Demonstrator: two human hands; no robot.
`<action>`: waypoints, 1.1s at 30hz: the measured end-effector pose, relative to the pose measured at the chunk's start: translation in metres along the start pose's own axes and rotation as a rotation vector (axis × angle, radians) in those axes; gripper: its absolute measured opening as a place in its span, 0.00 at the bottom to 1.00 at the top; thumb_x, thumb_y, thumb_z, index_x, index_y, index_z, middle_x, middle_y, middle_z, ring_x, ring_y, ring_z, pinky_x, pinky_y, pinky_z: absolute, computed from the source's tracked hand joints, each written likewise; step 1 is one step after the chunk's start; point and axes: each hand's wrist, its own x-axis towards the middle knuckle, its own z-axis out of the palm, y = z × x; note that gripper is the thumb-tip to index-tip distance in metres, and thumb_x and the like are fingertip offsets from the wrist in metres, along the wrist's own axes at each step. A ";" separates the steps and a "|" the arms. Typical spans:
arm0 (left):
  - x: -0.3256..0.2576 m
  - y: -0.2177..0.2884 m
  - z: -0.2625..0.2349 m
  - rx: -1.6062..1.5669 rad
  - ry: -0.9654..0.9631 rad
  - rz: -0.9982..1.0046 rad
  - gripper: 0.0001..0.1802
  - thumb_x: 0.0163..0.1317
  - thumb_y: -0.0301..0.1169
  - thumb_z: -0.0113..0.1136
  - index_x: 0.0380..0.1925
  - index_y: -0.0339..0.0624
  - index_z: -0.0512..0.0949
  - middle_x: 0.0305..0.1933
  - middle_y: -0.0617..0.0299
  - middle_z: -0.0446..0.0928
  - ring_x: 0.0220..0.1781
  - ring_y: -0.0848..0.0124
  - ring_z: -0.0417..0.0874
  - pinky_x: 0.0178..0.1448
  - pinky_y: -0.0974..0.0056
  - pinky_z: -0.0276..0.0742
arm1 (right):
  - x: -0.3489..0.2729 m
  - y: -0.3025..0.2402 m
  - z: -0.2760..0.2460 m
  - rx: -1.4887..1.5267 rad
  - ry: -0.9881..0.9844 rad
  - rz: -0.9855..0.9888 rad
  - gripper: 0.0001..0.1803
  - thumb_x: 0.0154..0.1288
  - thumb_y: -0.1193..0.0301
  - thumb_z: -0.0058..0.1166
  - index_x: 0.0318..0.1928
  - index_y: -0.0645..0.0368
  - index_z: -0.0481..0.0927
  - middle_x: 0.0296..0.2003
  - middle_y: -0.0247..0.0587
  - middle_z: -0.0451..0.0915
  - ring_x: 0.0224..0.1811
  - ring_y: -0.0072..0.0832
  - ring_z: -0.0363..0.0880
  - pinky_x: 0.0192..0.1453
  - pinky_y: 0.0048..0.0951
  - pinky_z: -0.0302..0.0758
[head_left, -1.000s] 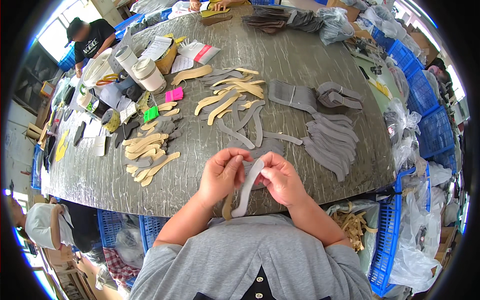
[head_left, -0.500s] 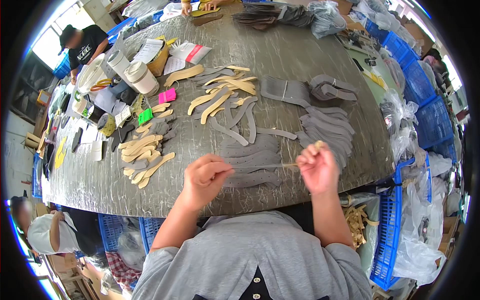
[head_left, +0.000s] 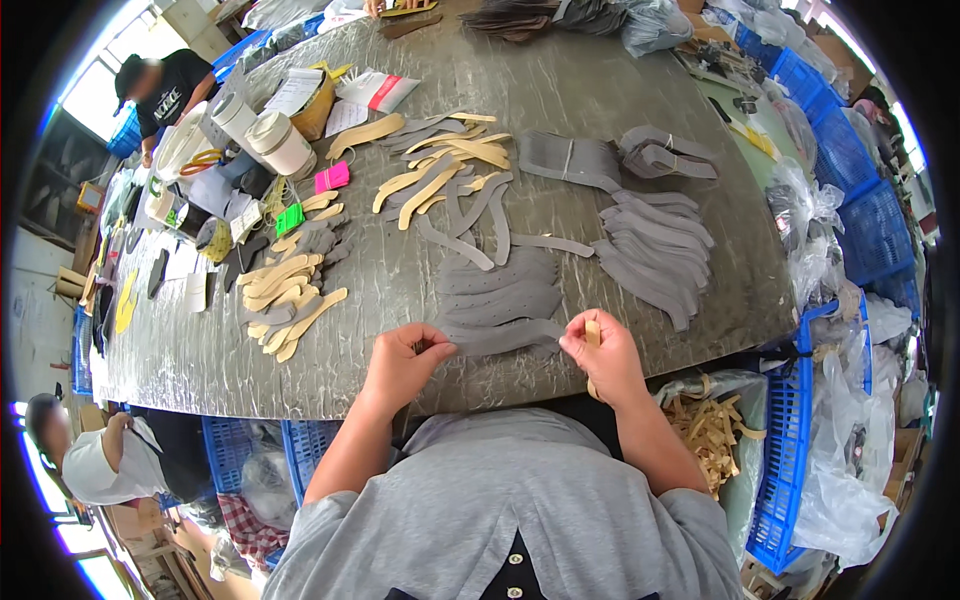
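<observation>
My left hand (head_left: 405,362) pinches the near end of a long grey curved shoe-piece (head_left: 500,335) that lies flat at the front of the grey table (head_left: 560,90), on top of a stack of similar grey pieces (head_left: 497,290). My right hand (head_left: 603,358) is at the other end of that piece, near the table's front edge, fingers closed on a thin tan backing strip (head_left: 592,335) that sticks up between them. A blue crate holding tan strips (head_left: 710,430) sits just below and right of my right hand.
Tan curved pieces (head_left: 290,300) lie left of my hands, with more tan pieces (head_left: 440,170) further back. Grey piles (head_left: 650,250) fill the right side. Tape rolls (head_left: 280,145), papers and coloured tags sit far left. Blue baskets (head_left: 870,230) and plastic bags line the right. Other people work at the left.
A second ago both hands held a grey piece together above the table edge. They have since moved apart; the grey piece now lies on the stack and my right hand holds a tan strip.
</observation>
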 end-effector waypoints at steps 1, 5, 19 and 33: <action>0.002 -0.002 0.000 0.006 -0.022 -0.022 0.05 0.56 0.26 0.69 0.29 0.36 0.83 0.23 0.68 0.79 0.25 0.83 0.72 0.29 0.74 0.68 | 0.005 0.005 0.001 -0.048 0.048 -0.002 0.08 0.61 0.75 0.63 0.38 0.58 0.76 0.33 0.27 0.74 0.35 0.15 0.71 0.41 0.19 0.71; 0.010 -0.005 -0.005 -0.013 -0.100 -0.100 0.07 0.57 0.29 0.68 0.30 0.36 0.83 0.23 0.68 0.78 0.25 0.83 0.71 0.29 0.73 0.67 | 0.013 0.014 0.003 -0.087 0.048 0.000 0.07 0.62 0.76 0.62 0.36 0.60 0.76 0.30 0.27 0.75 0.32 0.13 0.69 0.38 0.20 0.70; 0.021 -0.023 0.007 0.210 -0.094 -0.070 0.07 0.56 0.28 0.68 0.30 0.34 0.84 0.21 0.64 0.80 0.23 0.80 0.76 0.28 0.72 0.72 | 0.016 0.015 0.015 -0.284 0.127 -0.021 0.06 0.59 0.81 0.59 0.35 0.63 0.75 0.25 0.30 0.75 0.27 0.14 0.70 0.30 0.21 0.70; 0.023 -0.018 0.006 0.238 -0.084 -0.078 0.10 0.55 0.31 0.67 0.31 0.35 0.84 0.23 0.55 0.81 0.24 0.72 0.79 0.32 0.65 0.76 | 0.016 0.018 0.018 -0.395 0.161 -0.040 0.05 0.57 0.80 0.59 0.33 0.65 0.76 0.23 0.34 0.77 0.28 0.16 0.74 0.33 0.24 0.73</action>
